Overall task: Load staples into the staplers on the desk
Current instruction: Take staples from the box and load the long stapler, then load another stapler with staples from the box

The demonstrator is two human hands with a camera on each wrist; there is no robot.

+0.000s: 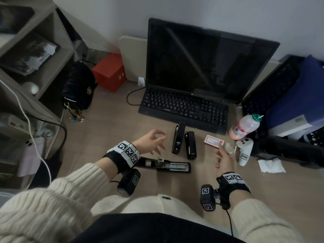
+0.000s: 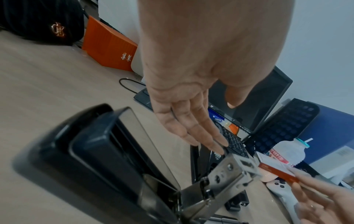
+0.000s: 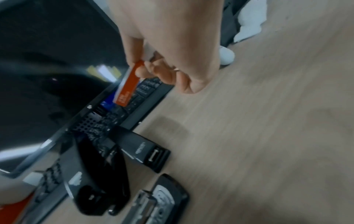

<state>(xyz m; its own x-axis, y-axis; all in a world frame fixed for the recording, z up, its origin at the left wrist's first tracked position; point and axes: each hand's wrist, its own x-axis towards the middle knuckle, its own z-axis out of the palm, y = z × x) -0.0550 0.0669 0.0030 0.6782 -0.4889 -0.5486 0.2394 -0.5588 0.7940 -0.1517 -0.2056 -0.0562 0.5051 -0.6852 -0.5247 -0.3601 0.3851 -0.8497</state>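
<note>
An open black stapler [image 1: 166, 166] lies flat on the desk with its metal magazine [image 2: 226, 174] bared, just right of my left wrist. Two shut black staplers [image 1: 178, 137] [image 1: 190, 145] lie side by side in front of the keyboard. My left hand [image 1: 154, 141] hovers left of them, fingers [image 2: 206, 133] spread and relaxed, holding nothing. My right hand [image 1: 226, 158] pinches the near end of a small red and white staple box [image 1: 212, 141] between thumb and fingers [image 3: 153, 71]. The box [image 3: 127, 89] sits right of the two staplers.
A keyboard [image 1: 184, 109] and dark monitor [image 1: 206, 60] stand behind the staplers. A pink drink bottle [image 1: 245, 127], a white controller [image 1: 244, 149] and a tissue [image 1: 270, 165] lie right of the box. A black handbag [image 1: 78, 88], a red box [image 1: 110, 72] and shelves [image 1: 26, 67] fill the left.
</note>
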